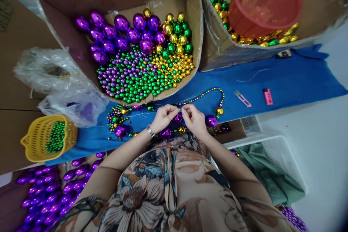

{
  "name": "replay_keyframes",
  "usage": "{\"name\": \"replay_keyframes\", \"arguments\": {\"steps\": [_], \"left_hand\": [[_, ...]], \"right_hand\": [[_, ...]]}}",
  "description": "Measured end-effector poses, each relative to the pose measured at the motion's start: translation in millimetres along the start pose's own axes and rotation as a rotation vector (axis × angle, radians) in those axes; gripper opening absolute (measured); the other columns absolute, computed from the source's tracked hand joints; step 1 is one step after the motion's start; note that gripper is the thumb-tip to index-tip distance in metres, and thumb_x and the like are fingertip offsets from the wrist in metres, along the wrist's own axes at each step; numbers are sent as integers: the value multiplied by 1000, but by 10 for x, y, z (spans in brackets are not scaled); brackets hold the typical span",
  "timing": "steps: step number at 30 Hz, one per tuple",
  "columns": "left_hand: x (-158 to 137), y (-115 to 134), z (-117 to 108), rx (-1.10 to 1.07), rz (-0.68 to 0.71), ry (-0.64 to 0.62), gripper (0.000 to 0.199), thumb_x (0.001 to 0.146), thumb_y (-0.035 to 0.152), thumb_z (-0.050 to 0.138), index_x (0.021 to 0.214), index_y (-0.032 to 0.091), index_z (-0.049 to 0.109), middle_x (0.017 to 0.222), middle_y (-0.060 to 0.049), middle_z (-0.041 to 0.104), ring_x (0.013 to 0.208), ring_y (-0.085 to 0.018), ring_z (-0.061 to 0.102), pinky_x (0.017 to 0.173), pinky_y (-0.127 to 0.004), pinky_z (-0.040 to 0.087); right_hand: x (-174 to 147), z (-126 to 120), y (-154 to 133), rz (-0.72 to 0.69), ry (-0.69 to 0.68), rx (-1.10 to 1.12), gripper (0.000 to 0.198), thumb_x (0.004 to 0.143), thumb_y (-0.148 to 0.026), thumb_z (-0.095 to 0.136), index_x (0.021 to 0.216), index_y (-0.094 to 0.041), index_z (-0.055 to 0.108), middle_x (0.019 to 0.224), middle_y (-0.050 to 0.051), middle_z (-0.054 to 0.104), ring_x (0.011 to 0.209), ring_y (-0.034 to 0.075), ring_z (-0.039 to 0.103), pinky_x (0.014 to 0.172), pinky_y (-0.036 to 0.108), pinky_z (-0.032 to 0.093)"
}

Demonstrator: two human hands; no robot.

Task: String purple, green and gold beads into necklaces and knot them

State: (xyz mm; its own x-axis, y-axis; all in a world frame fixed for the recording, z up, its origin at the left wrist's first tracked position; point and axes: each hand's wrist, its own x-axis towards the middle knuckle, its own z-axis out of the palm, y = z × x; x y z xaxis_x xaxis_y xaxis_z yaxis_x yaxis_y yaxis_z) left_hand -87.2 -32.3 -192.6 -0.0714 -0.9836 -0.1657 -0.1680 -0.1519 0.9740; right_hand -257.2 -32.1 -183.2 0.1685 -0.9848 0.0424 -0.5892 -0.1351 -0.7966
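My left hand (165,116) and my right hand (193,119) meet over the blue cloth, thumbs and fingers pinched close together. A thin white string (144,113) runs to my left fingertips, and my right fingertips pinch at the same spot; the exact bit between them is too small to make out. Around and below my hands lies a bead necklace (211,121) with large purple balls, gold and green beads, and a stretch of small beads curving at the right. Loose small beads (115,117) are heaped at its left end.
A cardboard box (194,25) of purple, green and gold beads stands ahead. Right of it, another box (217,52) holds a red basket (265,3). Pink thread snips (243,98) and a pink lighter (268,96) lie on the blue cloth (299,76). A yellow basket (36,139) sits left.
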Motion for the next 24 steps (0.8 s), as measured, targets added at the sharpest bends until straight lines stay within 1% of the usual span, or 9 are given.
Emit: {"name": "replay_keyframes", "arguments": {"steps": [3,5,8,11,16,20,24], "left_hand": [[9,-5,39,-89,-62,54,33,77,47,72,81,14,71,69,-1,64,62,-11,49,60,-24,38],[15,9,72,-164,-102,86,36,74,49,74,81,14,71,69,-1,64,61,-10,49,59,-23,38],[17,50,111,-256,-137,103,39,68,50,78,81,14,71,73,-2,66,64,-10,51,61,-23,40],[11,75,122,-277,-142,85,40,67,51,79,79,14,71,74,-2,67,65,-11,52,62,-24,41],[-2,30,104,-202,-96,44,36,74,48,75,81,14,70,69,-1,64,61,-10,50,59,-23,39],[-7,-3,107,-159,-69,32,33,78,45,72,84,13,70,73,-3,66,63,-11,52,61,-23,40],[-6,14,106,-149,-65,27,31,78,44,72,84,14,71,76,-3,67,65,-12,54,65,-25,43]], "right_hand": [[-40,-2,-28,-38,21,-7,29,98,-39,42,112,-19,58,79,3,69,66,15,63,68,26,45],[-51,7,-35,-42,6,-3,32,99,-36,38,120,-19,55,84,4,70,66,15,63,68,28,45],[-27,17,-21,6,-28,22,35,98,-35,36,125,-20,53,75,1,67,60,16,61,64,28,44],[20,14,0,53,-29,46,34,98,-40,40,121,-21,57,65,-2,61,55,15,58,60,27,42],[52,-4,-13,66,-44,63,35,95,-46,45,114,-22,61,58,-5,54,51,12,52,56,25,38],[49,-5,-17,71,-47,68,35,95,-48,46,112,-22,63,57,-5,53,51,11,50,57,25,37],[53,4,5,70,-55,45,36,94,-49,47,111,-22,64,59,-4,56,54,12,53,58,25,38]]}}
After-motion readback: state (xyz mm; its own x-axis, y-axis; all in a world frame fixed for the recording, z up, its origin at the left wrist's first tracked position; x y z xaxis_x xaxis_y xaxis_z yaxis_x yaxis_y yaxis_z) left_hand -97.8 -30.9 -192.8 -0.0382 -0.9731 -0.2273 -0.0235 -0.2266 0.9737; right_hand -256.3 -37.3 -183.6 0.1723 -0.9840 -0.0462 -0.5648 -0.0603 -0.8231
